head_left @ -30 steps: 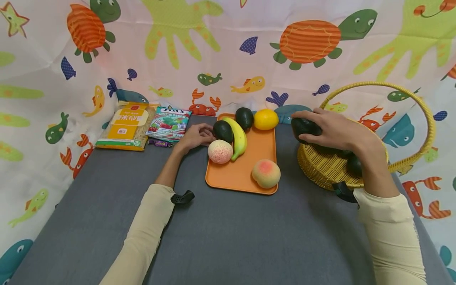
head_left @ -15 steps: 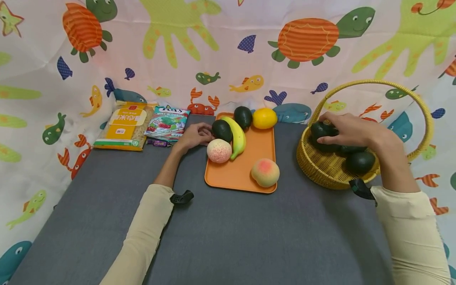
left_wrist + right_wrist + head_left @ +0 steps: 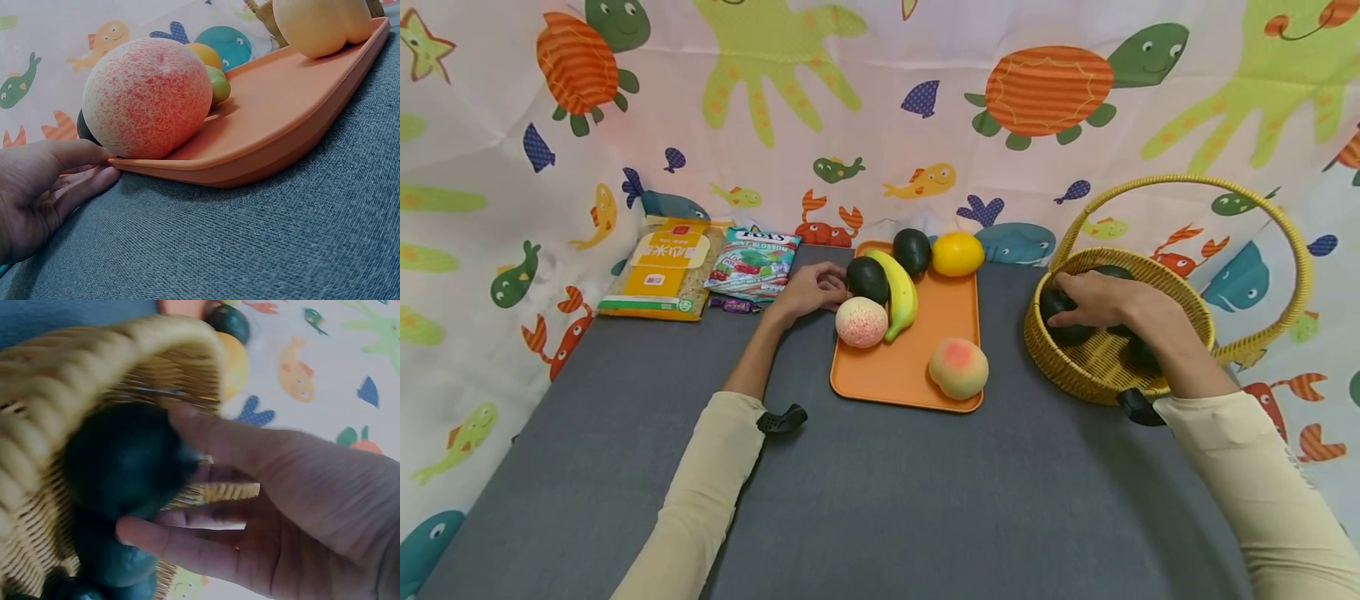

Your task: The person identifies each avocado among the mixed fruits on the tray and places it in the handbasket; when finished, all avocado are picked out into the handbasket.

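Note:
At the tray's left edge, my left hand [image 3: 808,292] pinches the rim of the orange tray [image 3: 917,392], as the left wrist view shows. On that tray lie a speckled peach [image 3: 861,322], a second peach [image 3: 959,368], a banana [image 3: 901,296], a lemon [image 3: 957,254] and two dark avocados, one [image 3: 867,279] near my left fingers. Inside the yellow wicker basket [image 3: 1075,379], my right hand [image 3: 1097,298] holds a dark avocado [image 3: 125,459], thumb on one side and fingers around the other. Other dark avocados [image 3: 112,553] sit beside it, partly hidden by my hand.
Left of the tray lie a yellow grain bag [image 3: 662,267], a mint candy bag [image 3: 752,262] and a small purple packet [image 3: 733,305]. The basket's tall handle [image 3: 1292,233] arches up behind my right wrist. A patterned cloth [image 3: 880,83] hangs behind the table.
My right hand has carried the avocado from over the basket's left rim down into the basket, shifting right and then back left. The left hand and tray stay put.

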The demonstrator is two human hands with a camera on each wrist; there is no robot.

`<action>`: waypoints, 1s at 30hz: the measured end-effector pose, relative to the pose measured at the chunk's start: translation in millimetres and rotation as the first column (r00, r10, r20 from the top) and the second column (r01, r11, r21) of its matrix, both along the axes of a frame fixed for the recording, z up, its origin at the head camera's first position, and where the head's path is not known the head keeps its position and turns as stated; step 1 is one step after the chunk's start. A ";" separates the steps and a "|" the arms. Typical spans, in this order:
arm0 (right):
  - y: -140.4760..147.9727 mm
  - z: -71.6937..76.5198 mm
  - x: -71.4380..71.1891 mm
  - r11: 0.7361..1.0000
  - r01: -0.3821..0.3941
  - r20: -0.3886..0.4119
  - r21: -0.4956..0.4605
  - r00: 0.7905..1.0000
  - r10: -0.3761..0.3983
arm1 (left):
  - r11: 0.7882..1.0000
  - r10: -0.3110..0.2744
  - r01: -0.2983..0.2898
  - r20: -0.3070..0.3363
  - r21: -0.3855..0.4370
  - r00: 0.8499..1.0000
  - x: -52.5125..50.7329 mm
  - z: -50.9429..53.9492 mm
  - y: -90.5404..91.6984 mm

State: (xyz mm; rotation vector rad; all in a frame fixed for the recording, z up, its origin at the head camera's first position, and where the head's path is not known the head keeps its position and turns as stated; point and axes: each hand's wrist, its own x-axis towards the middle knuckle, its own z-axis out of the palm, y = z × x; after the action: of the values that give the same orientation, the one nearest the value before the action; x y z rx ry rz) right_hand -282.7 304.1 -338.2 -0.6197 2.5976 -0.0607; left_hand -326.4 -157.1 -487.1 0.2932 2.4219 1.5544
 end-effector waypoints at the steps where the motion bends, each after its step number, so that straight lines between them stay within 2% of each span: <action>1: -0.3 -2.4 -0.2 1.000 -0.015 -0.022 0.012 1.000 0.016 | 1.000 0.002 -0.002 -0.004 -0.002 1.000 0.0 -0.3 -0.2; 5: -1.0 -3.8 0.7 0.999 -0.013 -0.064 0.046 0.998 0.016 | 1.000 0.004 -0.004 -0.006 -0.002 1.000 0.9 -0.2 -0.1; 14: 1.3 -0.4 4.7 0.998 0.008 -0.037 0.059 0.999 -0.006 | 1.000 0.000 0.000 0.010 -0.003 1.000 0.8 -0.7 -0.1; 22: -0.8 16.1 8.5 0.994 0.076 -0.015 0.074 0.997 -0.075 | 1.000 0.011 -0.011 0.004 -0.003 1.000 1.7 -2.0 -1.3; 25: -2.9 21.6 10.3 0.997 0.066 -0.029 0.043 0.997 -0.065 | 1.000 0.007 -0.007 0.005 -0.003 1.000 1.6 -2.2 -1.0; 30: -10.4 32.2 15.5 1.000 0.014 -0.099 0.002 0.995 -0.014 | 1.000 0.003 -0.003 0.001 -0.002 1.000 0.3 -1.4 -0.4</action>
State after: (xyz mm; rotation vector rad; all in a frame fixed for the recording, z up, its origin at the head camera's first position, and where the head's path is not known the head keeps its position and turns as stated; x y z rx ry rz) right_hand -267.2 293.6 -306.0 -0.6184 2.6971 -0.0324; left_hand -326.1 -157.5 -488.5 0.2882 2.4241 1.5527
